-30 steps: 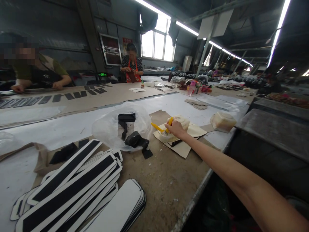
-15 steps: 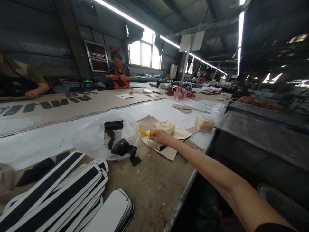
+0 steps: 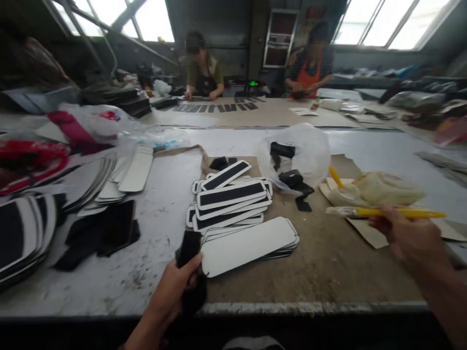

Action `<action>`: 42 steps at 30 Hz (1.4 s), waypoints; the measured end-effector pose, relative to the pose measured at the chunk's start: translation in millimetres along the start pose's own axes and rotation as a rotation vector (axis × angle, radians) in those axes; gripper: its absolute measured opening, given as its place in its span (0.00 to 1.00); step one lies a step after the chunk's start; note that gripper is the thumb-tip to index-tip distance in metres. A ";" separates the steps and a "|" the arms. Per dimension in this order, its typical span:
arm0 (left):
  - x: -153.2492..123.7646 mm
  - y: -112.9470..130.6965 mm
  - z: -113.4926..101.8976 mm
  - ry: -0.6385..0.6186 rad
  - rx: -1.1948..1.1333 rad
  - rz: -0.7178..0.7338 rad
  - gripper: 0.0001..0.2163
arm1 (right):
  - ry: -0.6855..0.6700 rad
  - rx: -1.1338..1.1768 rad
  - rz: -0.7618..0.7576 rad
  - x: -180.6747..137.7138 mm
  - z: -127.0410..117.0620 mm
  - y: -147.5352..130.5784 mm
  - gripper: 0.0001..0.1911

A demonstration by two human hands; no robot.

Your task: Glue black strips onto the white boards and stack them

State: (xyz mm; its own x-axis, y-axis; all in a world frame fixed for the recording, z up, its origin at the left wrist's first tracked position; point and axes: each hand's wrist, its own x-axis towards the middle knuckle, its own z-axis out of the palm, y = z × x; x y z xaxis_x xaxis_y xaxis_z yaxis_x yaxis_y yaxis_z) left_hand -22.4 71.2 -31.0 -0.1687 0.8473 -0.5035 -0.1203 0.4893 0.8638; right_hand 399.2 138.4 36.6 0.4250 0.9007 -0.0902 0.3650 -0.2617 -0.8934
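Observation:
My left hand (image 3: 177, 281) is closed around black strips (image 3: 190, 245) at the near table edge. Right beside it lies a stack of white rounded panels (image 3: 248, 243). Behind that stack are several white-bordered panels with black strips (image 3: 231, 197) on them, loosely piled. In my right hand (image 3: 412, 238) is a yellow-handled brush (image 3: 386, 213), held level with its pale bristles pointing left. Just beyond the brush stands a plastic-covered tub (image 3: 388, 187) on pale sheets. A second yellow handle (image 3: 336, 177) sticks up beside the tub.
A clear plastic bag (image 3: 317, 150) with black strips stands behind the panels. To the left are black pieces (image 3: 116, 226), curved panels (image 3: 40, 228) and white panels (image 3: 136, 170). Two people (image 3: 204, 73) (image 3: 310, 73) work across the table. The near table edge (image 3: 310, 307) runs across the front.
My view has swung left, from the tub to the panels. My right hand now holds the brush level in front of the tub. My left hand has come into view with black strips.

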 end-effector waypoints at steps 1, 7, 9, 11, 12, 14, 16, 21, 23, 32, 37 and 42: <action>1.1 1.0 1.0 -0.015 -0.018 0.003 0.22 | 0.071 0.111 -0.006 -13.3 15.3 2.4 0.18; 4.1 -3.0 3.4 -0.092 -0.083 0.047 0.21 | -0.291 0.555 -0.049 -106.8 136.6 -24.3 0.17; 5.1 -7.1 0.0 -0.125 -0.089 0.063 0.21 | -0.384 0.579 -0.043 -122.5 165.4 -33.3 0.16; 6.5 -10.2 -3.1 -0.137 -0.100 0.071 0.21 | -0.434 0.577 -0.036 -129.9 181.9 -36.2 0.16; 7.2 -11.3 -4.2 -0.140 -0.108 0.072 0.21 | -0.444 0.567 -0.035 -131.5 186.1 -35.9 0.16; 8.5 -12.9 -5.9 -0.148 -0.124 0.075 0.21 | -0.436 0.520 -0.039 -132.0 188.4 -34.5 0.17; 9.4 -14.1 -6.8 -0.155 -0.136 0.077 0.21 | -0.397 0.456 -0.057 -131.3 185.5 -34.5 0.18; 10.3 -16.0 -7.3 -0.170 -0.147 0.083 0.22 | -0.308 0.361 -0.114 -137.0 181.3 -45.3 0.17; 11.0 -16.6 -7.3 -0.175 -0.142 0.087 0.22 | -0.325 0.358 -0.129 -141.7 185.7 -49.3 0.18; 14.1 -24.2 -6.1 -0.104 -0.087 0.094 0.23 | -0.138 0.143 -0.233 -126.1 161.3 -29.5 0.16; 17.2 -27.9 -3.0 -0.041 -0.068 0.068 0.24 | -0.032 0.011 -0.303 -109.6 130.8 -18.2 0.16; 19.6 -31.9 -0.9 0.017 -0.074 0.041 0.25 | 0.047 -0.091 -0.396 -97.1 113.0 -11.5 0.15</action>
State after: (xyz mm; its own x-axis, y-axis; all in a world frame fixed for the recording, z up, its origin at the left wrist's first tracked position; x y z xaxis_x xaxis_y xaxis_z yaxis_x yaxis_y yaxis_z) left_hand -22.8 72.0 -68.4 -0.1915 0.8622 -0.4690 -0.1852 0.4375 0.8799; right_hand 260.1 93.1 5.9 0.2734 0.9217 0.2752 0.5793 0.0706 -0.8120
